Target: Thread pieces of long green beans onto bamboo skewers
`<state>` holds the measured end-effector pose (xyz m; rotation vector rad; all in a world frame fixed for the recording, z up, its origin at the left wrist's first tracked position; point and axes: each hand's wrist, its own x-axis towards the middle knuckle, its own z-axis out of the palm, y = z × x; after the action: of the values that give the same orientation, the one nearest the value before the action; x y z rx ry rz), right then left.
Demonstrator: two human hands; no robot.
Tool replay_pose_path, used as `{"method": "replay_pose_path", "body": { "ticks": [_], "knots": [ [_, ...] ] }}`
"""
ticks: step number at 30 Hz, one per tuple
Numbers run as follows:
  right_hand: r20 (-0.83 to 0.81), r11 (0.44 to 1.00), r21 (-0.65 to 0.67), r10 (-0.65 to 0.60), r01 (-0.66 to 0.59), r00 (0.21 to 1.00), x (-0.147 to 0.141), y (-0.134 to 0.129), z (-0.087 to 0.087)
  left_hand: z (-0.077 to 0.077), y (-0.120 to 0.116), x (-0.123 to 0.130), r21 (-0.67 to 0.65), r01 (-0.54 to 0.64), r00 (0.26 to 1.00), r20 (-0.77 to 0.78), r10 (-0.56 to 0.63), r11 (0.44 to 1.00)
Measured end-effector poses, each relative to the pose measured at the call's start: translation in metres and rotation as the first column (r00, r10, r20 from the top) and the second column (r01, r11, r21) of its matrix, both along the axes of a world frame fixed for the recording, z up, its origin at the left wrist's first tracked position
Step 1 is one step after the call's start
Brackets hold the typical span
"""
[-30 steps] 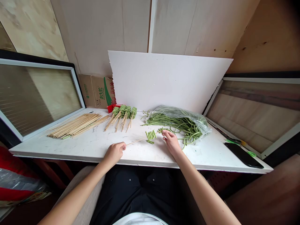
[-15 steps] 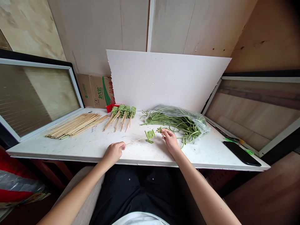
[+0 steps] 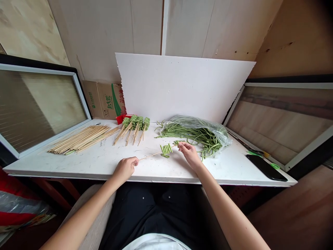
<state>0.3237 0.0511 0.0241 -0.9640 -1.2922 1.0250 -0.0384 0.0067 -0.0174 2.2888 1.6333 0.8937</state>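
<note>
My left hand [image 3: 126, 167] is closed on the near end of a thin wooden skewer [image 3: 151, 155]. The skewer slants up to the right, where my right hand [image 3: 187, 152] pinches short green bean pieces [image 3: 176, 142] at its far end. Beneath the skewer, several cut bean pieces [image 3: 165, 149] lie in a row on the white table [image 3: 156, 172]. Long green beans [image 3: 192, 133] spill from a clear plastic bag [image 3: 203, 121] behind my right hand.
Bare skewers [image 3: 80, 139] lie at the left. Finished bean skewers [image 3: 136, 123] are stacked beside a red object and a cardboard box [image 3: 104, 100]. At the right are a black phone [image 3: 265, 167] and scissors [image 3: 253, 150]. A white board [image 3: 182, 86] stands behind.
The camera view has shifted slightly. Both hands keep nearly the same pose, and a loose bean piece below the row now shows closer to it.
</note>
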Motion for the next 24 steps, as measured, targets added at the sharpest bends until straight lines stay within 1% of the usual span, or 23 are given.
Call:
{"method": "replay_pose_path", "body": {
  "ticks": [3, 7, 13, 17, 21, 24],
  "knots": [
    [0.025, 1.0, 0.021, 0.01, -0.01, 1.0, 0.001, -0.002, 0.001, -0.001, 0.001, -0.001, 0.003, 0.0, 1.0, -0.001, 0.0, 1.0],
    [0.056, 0.997, 0.064, 0.048, -0.052, 0.997, -0.005, -0.004, -0.001, -0.002, 0.001, -0.002, 0.001, 0.011, 1.0, 0.013, -0.011, 1.0],
    [-0.042, 0.999, 0.013, 0.037, -0.037, 0.998, -0.017, -0.008, -0.002, -0.004, 0.001, -0.004, 0.016, 0.025, 0.998, 0.065, -0.026, 1.0],
    [-0.064, 1.0, -0.006, 0.019, -0.019, 0.998, -0.018, -0.005, -0.004, -0.005, 0.001, -0.003, 0.029, 0.007, 0.998, 0.064, -0.008, 1.0],
    [-0.017, 0.998, 0.01, -0.054, 0.054, 0.998, -0.02, -0.005, -0.007, -0.004, 0.001, -0.002, 0.018, 0.003, 0.999, 0.049, -0.003, 1.0],
    [0.045, 0.998, 0.052, -0.048, 0.046, 0.998, -0.027, -0.01, -0.004, -0.003, 0.001, -0.001, 0.013, 0.001, 0.999, 0.04, -0.001, 1.0]
  ]
}}
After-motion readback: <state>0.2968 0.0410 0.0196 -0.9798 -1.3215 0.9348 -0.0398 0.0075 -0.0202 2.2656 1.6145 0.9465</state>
